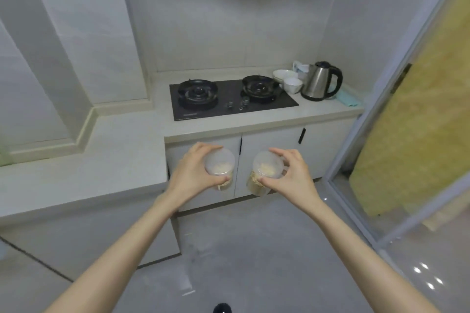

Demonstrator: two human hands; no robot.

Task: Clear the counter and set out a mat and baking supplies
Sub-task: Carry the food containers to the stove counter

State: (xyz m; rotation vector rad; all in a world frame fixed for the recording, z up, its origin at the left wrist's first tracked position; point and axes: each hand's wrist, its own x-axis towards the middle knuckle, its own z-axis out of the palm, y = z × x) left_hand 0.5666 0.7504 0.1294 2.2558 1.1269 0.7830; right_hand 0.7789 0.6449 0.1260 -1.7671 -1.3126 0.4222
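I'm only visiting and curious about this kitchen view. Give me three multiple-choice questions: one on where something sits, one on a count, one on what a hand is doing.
1. Where is the kettle? A) right of the hob B) left of the hob C) on the floor
2. How many burners has the hob? A) one B) two C) four
3. What is the left hand doing? A) hanging idle B) gripping a clear container C) turning a knob
Answers: 1 A, it stands at the counter's right end; 2 B, two round burners show; 3 B, its fingers curl round the container, as the right hand grips a second container.
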